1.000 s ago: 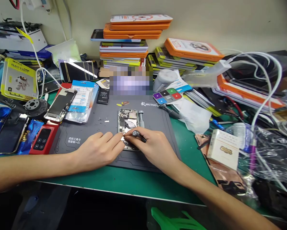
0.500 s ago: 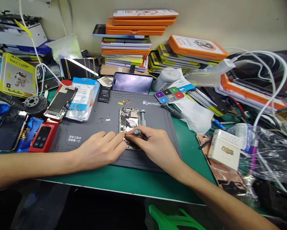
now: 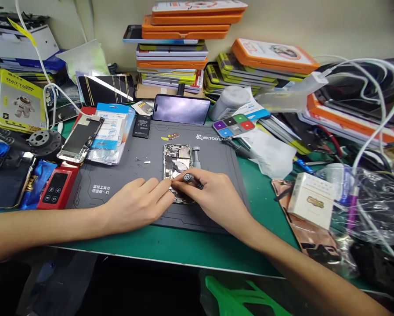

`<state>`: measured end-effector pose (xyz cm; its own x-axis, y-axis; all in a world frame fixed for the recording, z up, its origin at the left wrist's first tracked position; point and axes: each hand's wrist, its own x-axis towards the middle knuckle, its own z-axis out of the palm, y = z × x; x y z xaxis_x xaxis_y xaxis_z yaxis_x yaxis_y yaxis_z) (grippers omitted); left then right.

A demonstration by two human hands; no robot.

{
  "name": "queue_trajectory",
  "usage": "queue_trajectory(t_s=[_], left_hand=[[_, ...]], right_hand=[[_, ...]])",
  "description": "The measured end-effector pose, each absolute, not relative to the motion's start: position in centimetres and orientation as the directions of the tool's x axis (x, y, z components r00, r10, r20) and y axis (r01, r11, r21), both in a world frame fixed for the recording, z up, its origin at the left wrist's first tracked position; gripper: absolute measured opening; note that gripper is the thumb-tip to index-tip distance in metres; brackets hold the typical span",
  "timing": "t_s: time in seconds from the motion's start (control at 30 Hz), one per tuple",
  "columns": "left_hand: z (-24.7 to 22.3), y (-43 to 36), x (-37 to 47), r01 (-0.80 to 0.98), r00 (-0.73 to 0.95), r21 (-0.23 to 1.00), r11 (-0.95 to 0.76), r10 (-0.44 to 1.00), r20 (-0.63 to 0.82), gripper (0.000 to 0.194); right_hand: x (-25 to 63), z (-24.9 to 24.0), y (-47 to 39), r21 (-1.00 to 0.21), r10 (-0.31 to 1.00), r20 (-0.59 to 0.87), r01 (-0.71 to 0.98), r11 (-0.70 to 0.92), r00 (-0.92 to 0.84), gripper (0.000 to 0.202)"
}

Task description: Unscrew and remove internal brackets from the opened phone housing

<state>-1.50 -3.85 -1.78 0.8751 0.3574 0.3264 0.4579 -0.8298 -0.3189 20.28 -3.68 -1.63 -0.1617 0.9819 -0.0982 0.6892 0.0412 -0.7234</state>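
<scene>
An opened phone (image 3: pixel 182 164) lies on the grey work mat (image 3: pixel 124 151), with its inner boards and metal parts showing. My left hand (image 3: pixel 144 199) is closed, its fingertips pinched at the phone's left edge; what they hold, if anything, is hidden. A screwdriver with a dark grey handle (image 3: pixel 190 179) rests in my right hand (image 3: pixel 216 197), its round capped end pointing up and left. My right fingertips meet the left ones over the lower part of the phone and cover it. A second grey tool (image 3: pixel 196 158) lies along the phone's right side.
Behind the phone are a lit phone (image 3: pixel 181 109), a black battery (image 3: pixel 142 126) and small scraps (image 3: pixel 173 136). A removed screen (image 3: pixel 80 138) and a red device (image 3: pixel 58 186) stand left. Stacked orange boxes (image 3: pixel 185 33) line the wall; a white box (image 3: pixel 310 202) sits right.
The whole view has shifted slightly. Both hands stay at the phone with nearly the same grip, and the right fingers with the screwdriver have barely moved.
</scene>
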Motion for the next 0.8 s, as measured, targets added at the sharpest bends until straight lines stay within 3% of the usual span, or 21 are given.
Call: queue_trajectory(t_s=[0.8], left_hand=[[-1.98, -3.73, -1.58, 0.497, 0.839, -0.158, -0.853, 0.426, 0.337, 0.011]], right_hand=[[20.65, -1.70, -3.97, -0.804, 0.984, -0.030, 0.589, 0.081, -0.175, 0.026]])
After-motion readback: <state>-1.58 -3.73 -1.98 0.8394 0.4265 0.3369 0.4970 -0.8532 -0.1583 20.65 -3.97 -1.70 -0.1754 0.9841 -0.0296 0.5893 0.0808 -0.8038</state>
